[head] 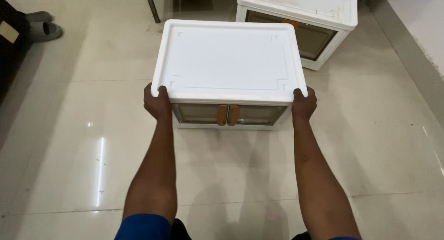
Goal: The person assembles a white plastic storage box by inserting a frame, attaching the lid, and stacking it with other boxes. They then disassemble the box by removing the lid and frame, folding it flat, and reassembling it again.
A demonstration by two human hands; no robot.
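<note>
Both hands grip the near corners of a white plastic storage box with clear double doors and orange handles (229, 69): left hand (157, 102), right hand (304, 103). It sits over the glossy beige floor tiles (231, 175); whether it touches them is unclear. Just behind it stands a second white storage box (319, 13), partly cut off. Far left lie grey slippers (42, 27).

The glossy, cream-coloured tiled floor (92, 143) carries a white plastic storage box with tinted double doors and orange handles (229, 64), though whether it rests fully on the tiles is hard to tell. Behind it stands a second, similar white box (319, 18). Grey slippers (42, 27) lie far left, and a grey metal furniture leg (153, 6) stands beyond.
</note>
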